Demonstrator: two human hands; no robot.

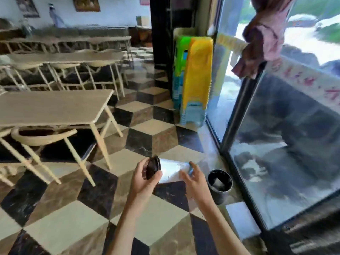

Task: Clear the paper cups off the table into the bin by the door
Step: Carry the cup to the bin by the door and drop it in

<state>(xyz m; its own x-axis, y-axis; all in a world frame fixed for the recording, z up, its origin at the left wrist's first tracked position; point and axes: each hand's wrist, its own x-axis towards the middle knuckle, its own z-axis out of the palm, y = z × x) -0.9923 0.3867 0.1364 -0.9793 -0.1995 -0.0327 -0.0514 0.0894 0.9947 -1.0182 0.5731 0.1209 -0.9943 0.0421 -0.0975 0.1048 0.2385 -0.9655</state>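
A white paper cup (172,171) with a dark lid lies sideways between my two hands, above the checkered floor. My left hand (145,179) grips the lidded end. My right hand (193,179) touches the cup's base with its fingers spread. A small black bin (219,183) lined with a dark bag stands on the floor just right of my right hand, beside the glass door; something pale lies inside it.
A light wooden table (53,107) with chairs (42,138) stands at left, more tables behind it. Stacked green, yellow and blue plastic stools (195,80) stand by the door. The glass door (285,144) fills the right side, a cloth (261,39) hanging on its handle.
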